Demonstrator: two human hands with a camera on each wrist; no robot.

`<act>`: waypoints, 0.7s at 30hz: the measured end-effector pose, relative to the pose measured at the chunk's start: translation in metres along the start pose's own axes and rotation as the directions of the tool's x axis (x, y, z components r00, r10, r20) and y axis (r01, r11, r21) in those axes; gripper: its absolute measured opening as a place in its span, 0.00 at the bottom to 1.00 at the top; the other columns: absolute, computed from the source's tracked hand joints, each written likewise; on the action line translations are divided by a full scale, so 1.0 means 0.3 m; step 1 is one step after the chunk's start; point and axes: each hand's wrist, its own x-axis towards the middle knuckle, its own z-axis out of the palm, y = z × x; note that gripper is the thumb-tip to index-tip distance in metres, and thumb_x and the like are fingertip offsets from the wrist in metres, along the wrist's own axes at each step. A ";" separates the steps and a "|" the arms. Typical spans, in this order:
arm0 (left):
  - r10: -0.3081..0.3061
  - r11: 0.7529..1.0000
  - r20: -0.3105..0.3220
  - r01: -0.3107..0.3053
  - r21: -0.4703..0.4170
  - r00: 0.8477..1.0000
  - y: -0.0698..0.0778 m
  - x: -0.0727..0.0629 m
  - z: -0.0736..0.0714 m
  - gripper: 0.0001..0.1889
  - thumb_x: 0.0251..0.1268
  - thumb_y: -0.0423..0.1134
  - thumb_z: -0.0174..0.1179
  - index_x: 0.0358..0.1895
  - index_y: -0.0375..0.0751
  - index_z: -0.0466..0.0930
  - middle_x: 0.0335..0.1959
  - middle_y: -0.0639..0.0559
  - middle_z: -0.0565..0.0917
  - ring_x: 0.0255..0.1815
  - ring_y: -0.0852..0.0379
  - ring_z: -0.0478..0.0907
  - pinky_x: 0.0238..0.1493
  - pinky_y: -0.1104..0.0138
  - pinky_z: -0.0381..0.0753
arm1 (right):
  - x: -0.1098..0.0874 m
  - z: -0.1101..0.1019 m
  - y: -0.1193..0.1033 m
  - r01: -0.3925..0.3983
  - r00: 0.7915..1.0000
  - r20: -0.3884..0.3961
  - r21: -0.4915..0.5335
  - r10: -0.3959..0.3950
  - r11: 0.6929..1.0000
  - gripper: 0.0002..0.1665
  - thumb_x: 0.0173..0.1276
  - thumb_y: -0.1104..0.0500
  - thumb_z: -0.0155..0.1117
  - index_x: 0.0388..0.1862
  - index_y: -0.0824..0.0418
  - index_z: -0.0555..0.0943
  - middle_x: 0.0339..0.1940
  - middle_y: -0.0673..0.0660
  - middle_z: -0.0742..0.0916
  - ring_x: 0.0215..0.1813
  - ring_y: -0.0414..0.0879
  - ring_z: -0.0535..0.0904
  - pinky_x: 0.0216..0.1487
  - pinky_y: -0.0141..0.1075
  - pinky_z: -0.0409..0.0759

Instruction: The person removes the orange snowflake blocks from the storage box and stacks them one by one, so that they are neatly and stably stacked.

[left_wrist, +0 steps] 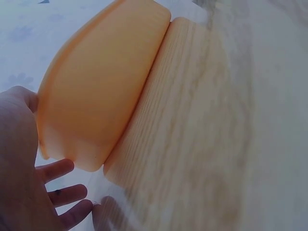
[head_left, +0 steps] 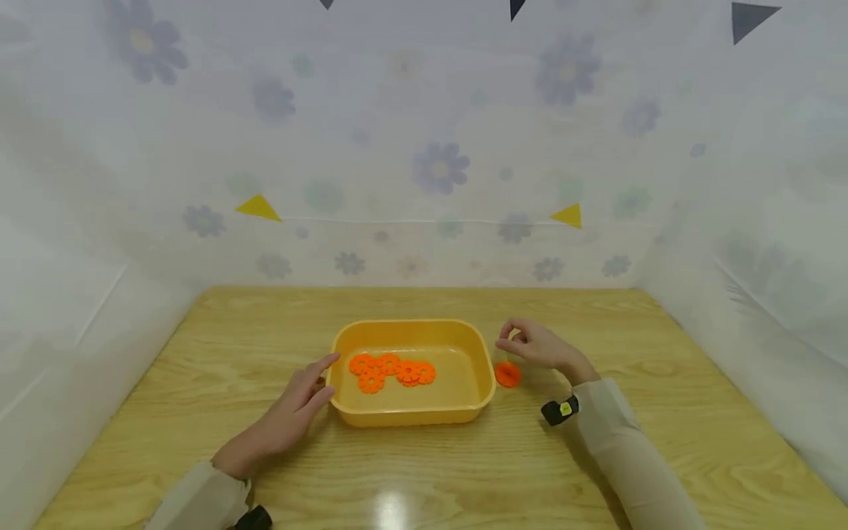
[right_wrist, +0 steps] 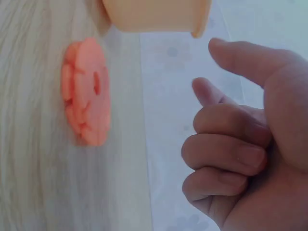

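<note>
- Left hand (head_left: 288, 416): relaxed, with extended, spread fingers, touching the left end of the yellow tub.
- Right hand (head_left: 539, 346): holding nothing, with thumb and index finger apart and the other three fingers loosely curled, near the orange stack.
- Yellow tub (head_left: 411, 417): upright on the wood-grain surface (head_left: 397, 471), between the two hands.
- Orange flower-shaped pieces (head_left: 372, 380): lying flat inside the tub, from its left side to about its middle, some overlapping.
- Orange stack (head_left: 508, 375): layered flower-shaped pieces with a central hole, on the surface just outside the tub's right end.
- Black wristband (head_left: 559, 411): at the right sleeve (head_left: 623, 449).
</note>
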 end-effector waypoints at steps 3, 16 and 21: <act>0.000 1.000 0.011 0.000 -0.001 1.000 -0.003 0.000 -0.001 0.26 0.77 0.41 0.45 0.74 0.41 0.57 0.68 0.39 0.66 0.59 0.44 0.67 0.55 0.52 0.72 | 0.002 -0.001 -0.019 0.022 0.998 -0.059 0.031 -0.020 0.999 0.10 0.72 0.57 0.59 0.39 0.64 0.74 0.12 0.47 0.64 0.14 0.36 0.56 0.21 0.29 0.60; 0.007 1.000 0.032 -0.007 -0.022 0.999 -0.001 -0.001 -0.010 0.26 0.77 0.40 0.45 0.74 0.43 0.56 0.62 0.39 0.68 0.52 0.51 0.67 0.47 0.65 0.72 | 0.036 0.031 -0.138 0.239 0.953 -0.177 -0.068 -0.247 0.969 0.03 0.67 0.68 0.62 0.37 0.63 0.76 0.12 0.45 0.60 0.14 0.30 0.51 0.23 0.29 0.62; 0.003 1.000 0.025 -0.003 -0.022 1.000 -0.002 0.000 -0.008 0.26 0.77 0.39 0.46 0.74 0.42 0.56 0.62 0.38 0.68 0.51 0.51 0.68 0.46 0.66 0.72 | 0.070 0.035 -0.143 0.251 0.958 -0.120 -0.082 -0.260 0.964 0.05 0.68 0.63 0.63 0.40 0.61 0.78 0.12 0.45 0.60 0.14 0.33 0.51 0.25 0.30 0.65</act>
